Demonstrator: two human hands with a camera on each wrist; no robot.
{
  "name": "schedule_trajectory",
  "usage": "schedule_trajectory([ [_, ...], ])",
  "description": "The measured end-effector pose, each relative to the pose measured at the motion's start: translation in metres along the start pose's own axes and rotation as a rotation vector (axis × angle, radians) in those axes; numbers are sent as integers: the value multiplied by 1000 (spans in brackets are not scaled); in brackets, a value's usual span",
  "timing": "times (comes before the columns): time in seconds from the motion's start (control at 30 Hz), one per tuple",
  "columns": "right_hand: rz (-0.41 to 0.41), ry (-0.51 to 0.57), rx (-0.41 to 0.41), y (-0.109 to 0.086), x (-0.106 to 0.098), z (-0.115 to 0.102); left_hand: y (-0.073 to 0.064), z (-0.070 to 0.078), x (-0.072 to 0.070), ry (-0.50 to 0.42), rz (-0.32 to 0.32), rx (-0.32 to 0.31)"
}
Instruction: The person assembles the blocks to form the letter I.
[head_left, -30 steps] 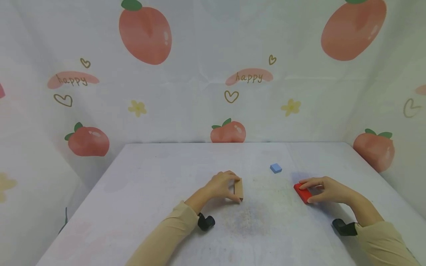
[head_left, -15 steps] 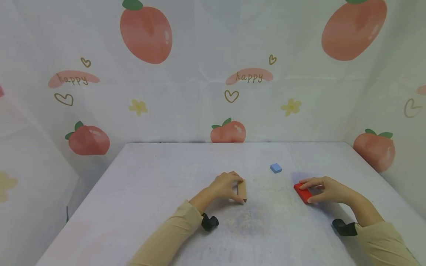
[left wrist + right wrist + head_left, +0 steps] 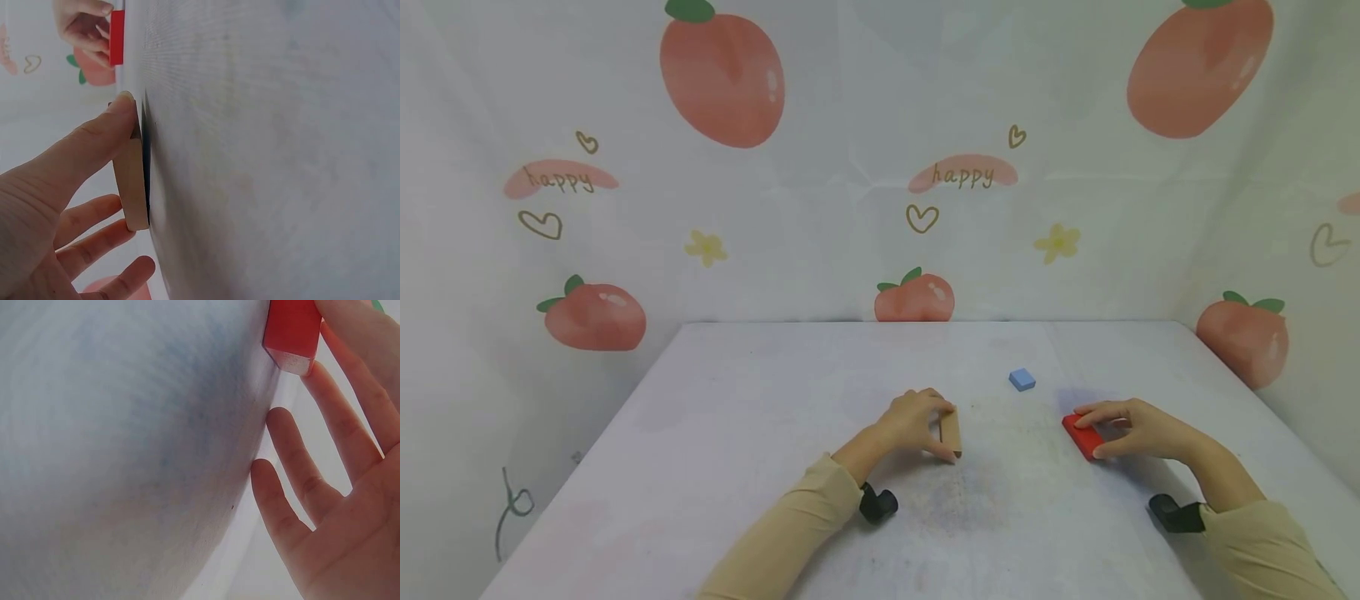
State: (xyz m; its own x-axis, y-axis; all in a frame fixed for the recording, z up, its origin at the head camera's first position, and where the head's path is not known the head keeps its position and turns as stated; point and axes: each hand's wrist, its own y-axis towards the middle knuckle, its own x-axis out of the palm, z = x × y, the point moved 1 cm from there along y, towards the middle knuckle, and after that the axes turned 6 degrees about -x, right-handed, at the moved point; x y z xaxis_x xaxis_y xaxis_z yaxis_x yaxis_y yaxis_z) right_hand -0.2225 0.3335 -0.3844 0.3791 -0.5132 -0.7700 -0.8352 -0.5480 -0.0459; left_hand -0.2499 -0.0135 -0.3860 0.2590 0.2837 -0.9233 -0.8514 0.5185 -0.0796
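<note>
My left hand [image 3: 917,423] pinches a tan wooden block [image 3: 951,431] between thumb and fingers, near the middle of the white table. In the left wrist view the block [image 3: 130,181] stands at a slight tilt to the surface, with a dark strip along its underside; I cannot tell whether that is a layer or shadow. To the right, my right hand [image 3: 1138,429] grips a red block [image 3: 1082,436] by its edges. The red block [image 3: 292,328] shows a pale end in the right wrist view, its upper part cut off by the frame. Farther back lies a small blue block [image 3: 1022,380].
The white table [image 3: 760,375] has grey and bluish smudges around its middle. A white curtain [image 3: 820,125] printed with peaches hangs behind and at the sides. Black camera mounts [image 3: 877,505] sit at both wrists, low over the table. A thin dark cord [image 3: 512,507] shows at the left.
My left hand has slid a short way to the right with the tan block. The right hand, the red block and the blue block stay where they were.
</note>
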Motion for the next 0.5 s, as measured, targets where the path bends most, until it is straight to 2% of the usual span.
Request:
schedule_trajectory([
  [0.27,1,15,4,0,1,-1,-1,2,0,17,-2,2],
  [0.5,1,-15,-5,1,0,-1,-2,3,0,32,-2,-8],
])
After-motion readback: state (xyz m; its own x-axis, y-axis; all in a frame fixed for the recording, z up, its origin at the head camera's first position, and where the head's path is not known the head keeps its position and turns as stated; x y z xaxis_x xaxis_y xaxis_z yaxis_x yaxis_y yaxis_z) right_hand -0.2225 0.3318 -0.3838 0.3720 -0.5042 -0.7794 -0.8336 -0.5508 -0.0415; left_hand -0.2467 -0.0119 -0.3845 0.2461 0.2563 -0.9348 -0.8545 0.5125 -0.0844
